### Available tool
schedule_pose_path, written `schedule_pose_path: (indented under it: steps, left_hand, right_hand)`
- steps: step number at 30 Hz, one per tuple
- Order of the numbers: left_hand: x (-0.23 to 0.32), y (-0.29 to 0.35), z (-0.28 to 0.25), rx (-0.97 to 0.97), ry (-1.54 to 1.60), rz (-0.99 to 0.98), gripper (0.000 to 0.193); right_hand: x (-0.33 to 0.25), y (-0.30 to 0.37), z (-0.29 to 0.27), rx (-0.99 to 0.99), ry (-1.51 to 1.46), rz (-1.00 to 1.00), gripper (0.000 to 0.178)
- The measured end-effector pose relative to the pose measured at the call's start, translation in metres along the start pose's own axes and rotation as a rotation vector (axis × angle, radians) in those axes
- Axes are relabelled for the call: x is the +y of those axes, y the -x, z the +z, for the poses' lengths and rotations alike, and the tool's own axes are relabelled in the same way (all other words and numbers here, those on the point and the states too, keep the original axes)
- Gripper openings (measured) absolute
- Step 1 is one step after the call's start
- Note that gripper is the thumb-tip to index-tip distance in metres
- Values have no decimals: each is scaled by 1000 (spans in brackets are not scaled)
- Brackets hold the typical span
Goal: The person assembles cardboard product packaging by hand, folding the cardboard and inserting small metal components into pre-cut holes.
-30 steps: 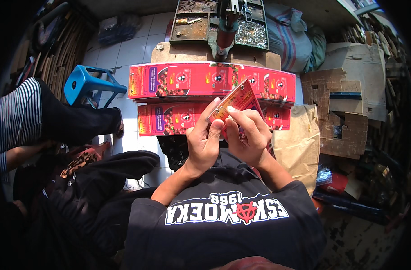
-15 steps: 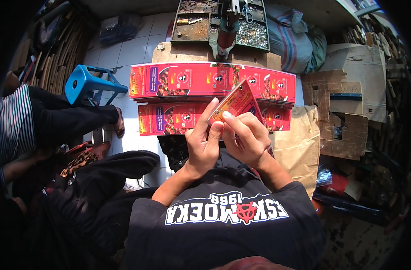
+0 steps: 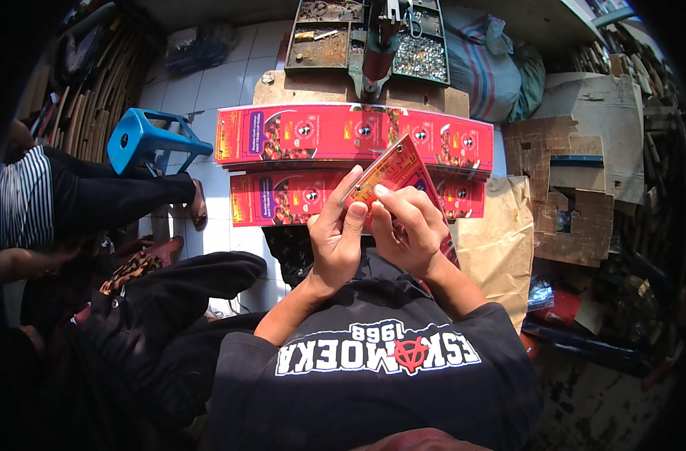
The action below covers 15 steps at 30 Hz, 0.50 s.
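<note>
A stiff red printed strip [image 3: 401, 171] is held up at a slant between my hands. Small round spots show near its far-end corners. My left hand [image 3: 334, 246] pinches its left edge, index finger stretched along behind and thumb in front. On the printed face rests the tip of a bent finger of my right hand [image 3: 417, 225], whose other fingers curl around the strip's lower part. Beyond and below it lie two stacks of similar red strips, a far stack [image 3: 332, 143] and a near stack [image 3: 290, 197], the near one partly covered by my hands.
Behind the stacks stands a dark press-like tool [image 3: 379, 60] among compartment trays [image 3: 418, 56] of small metal pieces. Brown paper [image 3: 497, 240] lies at right, beside cut cardboard [image 3: 538, 165]. At left are a blue stool [image 3: 144, 139] and a seated person's legs [image 3: 117, 192].
The strip has tilted so more of its printed face shows. Both hands have shifted slightly, and my left thumb now stands a little farther from my right fingers.
</note>
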<state>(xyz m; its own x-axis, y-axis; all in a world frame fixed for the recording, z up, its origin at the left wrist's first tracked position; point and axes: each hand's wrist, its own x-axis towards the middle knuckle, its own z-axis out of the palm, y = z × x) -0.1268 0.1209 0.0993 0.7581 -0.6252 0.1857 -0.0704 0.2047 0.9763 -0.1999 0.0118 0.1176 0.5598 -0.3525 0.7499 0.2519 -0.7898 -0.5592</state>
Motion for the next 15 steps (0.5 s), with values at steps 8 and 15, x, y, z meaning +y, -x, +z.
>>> schedule_pose_path:
  steps: [8, 15]
  left_hand:
    - [3, 0, -1, -11, 1, -4, 40]
    - [-1, -1, 1, 7, 72, -29, 38]
  right_hand:
    - [2, 6, 3, -17, 19, -29, 34]
    - [6, 1, 5, 15, 68, -98, 36]
